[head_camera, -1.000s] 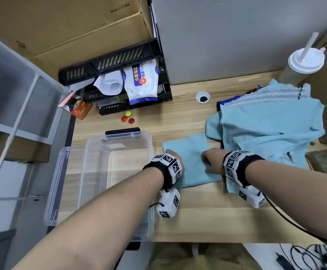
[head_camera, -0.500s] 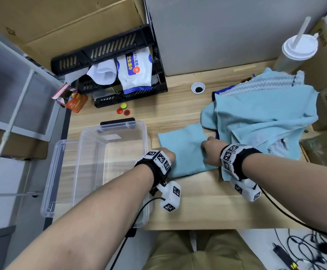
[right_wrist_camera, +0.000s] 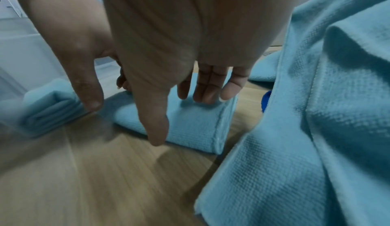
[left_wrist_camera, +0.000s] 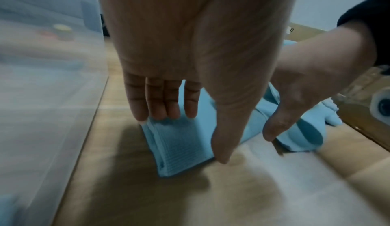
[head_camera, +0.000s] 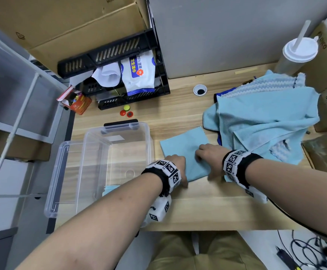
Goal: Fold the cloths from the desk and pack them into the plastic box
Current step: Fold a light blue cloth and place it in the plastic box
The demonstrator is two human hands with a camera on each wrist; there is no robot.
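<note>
On the surface [head_camera: 178, 117], the folded cloth [head_camera: 184, 151] lies just right of the plastic box [head_camera: 92, 152]; the cloth heap [head_camera: 266, 121] right of it, the crate [head_camera: 108, 55] behind.

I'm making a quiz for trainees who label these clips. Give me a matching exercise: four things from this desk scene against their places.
Things:
1. folded cloth
2. plastic box
3. lidded cup
4. wet wipes pack

Places:
A. in the black crate
B. far right corner of the desk
C. under both hands
D. left of the folded cloth

Pairs: 1-C, 2-D, 3-B, 4-A
</note>
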